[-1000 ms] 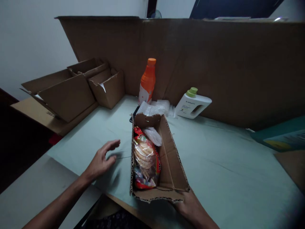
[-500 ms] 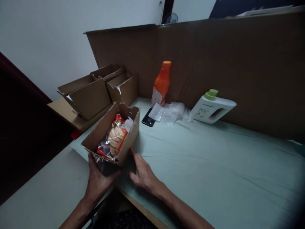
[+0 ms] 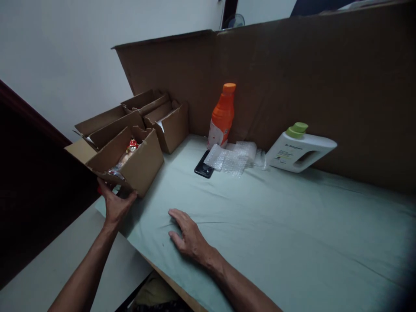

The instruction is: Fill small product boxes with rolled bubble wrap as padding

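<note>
An open-topped cardboard box (image 3: 144,162) stands at the left of the table, beside other boxes. Inside it lies a clear and red plastic packet (image 3: 127,158), with round biscuit-like pieces seen earlier. My left hand (image 3: 115,204) grips the box's near end, thumb at the right corner and fingers at the left, partly hidden beneath the edge. My right hand (image 3: 190,238) rests low over the cloth, thumb and fingers apart, with nothing in it. It is clear of the box, to its lower right.
More open cardboard boxes (image 3: 173,128) stand behind the held one. Farther back are an orange bottle (image 3: 221,117), a black phone (image 3: 203,167), bubble wrap (image 3: 234,159) and a white jug with a green cap (image 3: 297,149). A tall cardboard panel (image 3: 276,78) borders the pale green cloth (image 3: 276,225).
The box with the packet has moved left and back against the other boxes, my left hand going with it. My right hand has come away from the box's side.
</note>
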`<state>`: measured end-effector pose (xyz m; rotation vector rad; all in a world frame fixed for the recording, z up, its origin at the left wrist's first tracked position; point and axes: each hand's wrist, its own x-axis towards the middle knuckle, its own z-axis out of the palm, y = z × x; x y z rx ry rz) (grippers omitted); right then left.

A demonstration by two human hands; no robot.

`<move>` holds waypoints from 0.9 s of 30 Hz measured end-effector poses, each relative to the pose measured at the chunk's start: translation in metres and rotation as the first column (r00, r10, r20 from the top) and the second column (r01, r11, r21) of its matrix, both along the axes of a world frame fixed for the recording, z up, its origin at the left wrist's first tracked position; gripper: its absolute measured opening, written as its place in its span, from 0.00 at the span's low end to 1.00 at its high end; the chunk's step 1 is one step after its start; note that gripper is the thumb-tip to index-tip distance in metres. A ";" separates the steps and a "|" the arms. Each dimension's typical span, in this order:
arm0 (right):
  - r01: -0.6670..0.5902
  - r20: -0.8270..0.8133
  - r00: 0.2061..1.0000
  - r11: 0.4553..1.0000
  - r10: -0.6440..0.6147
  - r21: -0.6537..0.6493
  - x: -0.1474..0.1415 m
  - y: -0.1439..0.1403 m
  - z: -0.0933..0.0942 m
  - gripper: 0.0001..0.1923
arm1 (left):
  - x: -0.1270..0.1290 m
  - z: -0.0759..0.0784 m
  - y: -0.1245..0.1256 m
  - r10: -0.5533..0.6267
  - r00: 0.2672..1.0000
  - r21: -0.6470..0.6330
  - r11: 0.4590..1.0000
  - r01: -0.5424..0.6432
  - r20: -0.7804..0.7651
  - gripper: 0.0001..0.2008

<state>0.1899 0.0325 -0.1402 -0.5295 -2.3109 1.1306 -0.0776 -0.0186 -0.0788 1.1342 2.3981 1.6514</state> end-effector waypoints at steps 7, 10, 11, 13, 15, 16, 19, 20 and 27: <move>0.009 -0.006 1.000 1.000 -0.008 0.020 -0.001 -0.002 0.001 0.31 | 0.000 -0.004 0.049 0.119 0.993 0.016 0.993 -0.119 0.000 0.40; 0.016 -0.026 1.000 1.000 -0.015 0.010 0.001 -0.003 0.005 0.30 | 0.015 -0.013 0.044 0.047 0.993 -0.002 0.999 -0.047 0.112 0.37; 0.016 -0.033 0.999 1.000 -0.015 0.005 0.002 -0.004 0.007 0.29 | 0.022 -0.017 0.038 0.019 0.986 -0.026 1.000 -0.015 0.166 0.37; 0.013 -0.038 0.999 1.000 -0.013 0.002 0.001 -0.004 0.010 0.27 | 0.040 -0.026 0.023 -0.023 0.966 -0.095 0.994 0.049 0.256 0.39; 0.012 -0.038 0.999 1.000 -0.011 0.014 -0.001 -0.002 0.013 0.24 | 0.061 -0.034 0.007 -0.096 0.951 -0.151 0.978 0.145 0.292 0.41; 0.010 -0.034 0.999 1.000 -0.009 0.024 -0.003 -0.001 0.015 0.22 | 0.072 -0.037 0.000 -0.149 0.942 -0.167 0.964 0.206 0.300 0.42; -0.017 0.035 0.999 0.996 0.014 0.090 -0.008 0.000 0.024 0.15 | 0.104 -0.038 -0.015 -0.328 0.872 -0.201 0.886 0.417 0.364 0.37; -0.032 0.088 0.996 0.991 0.021 0.132 -0.006 -0.001 0.028 0.12 | 0.113 -0.038 -0.018 -0.373 0.844 -0.220 0.851 0.476 0.385 0.35; -0.146 0.360 0.933 0.909 -0.005 0.390 0.117 -0.033 0.059 0.05 | 0.164 -0.067 -0.028 -0.847 0.530 -0.335 0.509 0.793 -0.033 0.23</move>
